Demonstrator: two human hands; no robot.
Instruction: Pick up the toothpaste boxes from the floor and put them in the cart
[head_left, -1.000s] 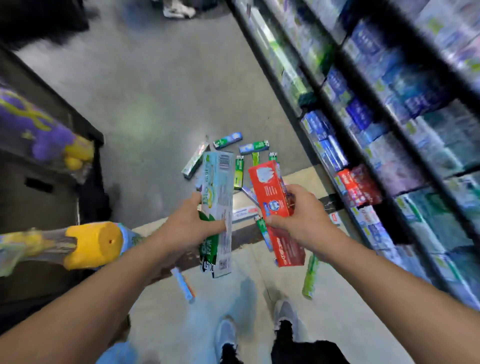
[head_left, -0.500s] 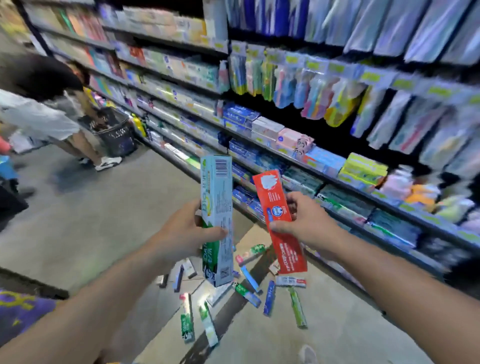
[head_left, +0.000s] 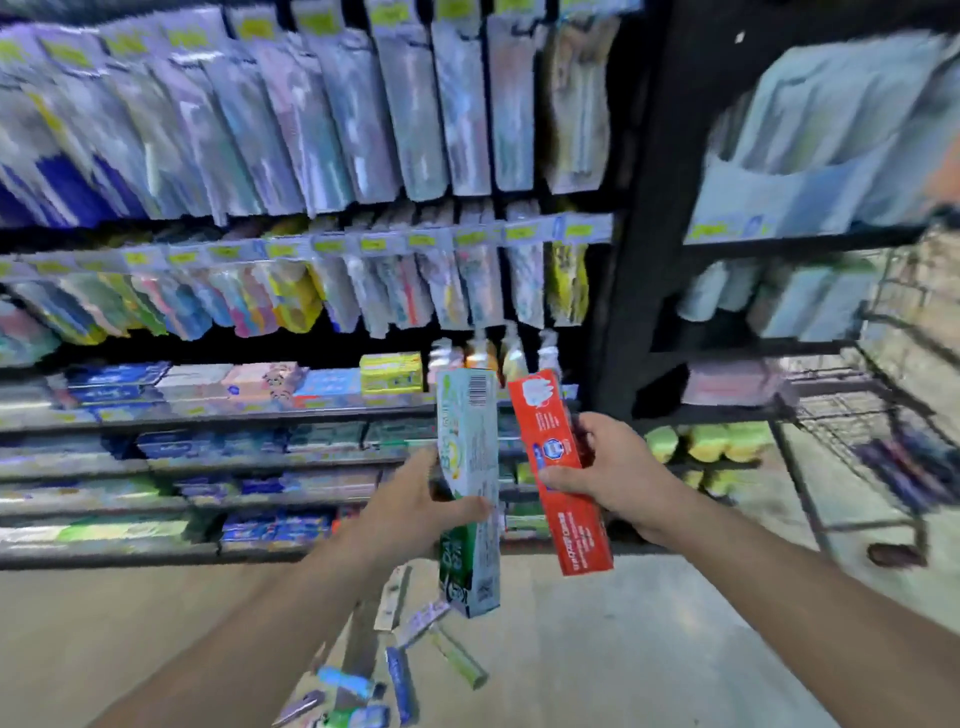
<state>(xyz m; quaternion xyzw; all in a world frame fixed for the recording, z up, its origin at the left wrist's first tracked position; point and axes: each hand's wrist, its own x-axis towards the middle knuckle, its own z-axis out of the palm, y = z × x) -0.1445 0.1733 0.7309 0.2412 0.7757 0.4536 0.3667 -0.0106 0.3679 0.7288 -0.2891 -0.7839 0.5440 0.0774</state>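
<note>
Toothpaste boxes, 2, upright and side by side before the shelf, pinched mid-length by left hand and right hand; judged light, stiff, crushable cardboard.

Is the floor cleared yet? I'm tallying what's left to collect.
No, several toothpaste boxes lie scattered on the floor below the hands.

Bright, even store lighting with no hard shadows or glare, heavy motion smear and blocky artefacts across hanging packs and shelves, wide-angle bending at edges, sharpest on the two held boxes at centre.
</note>
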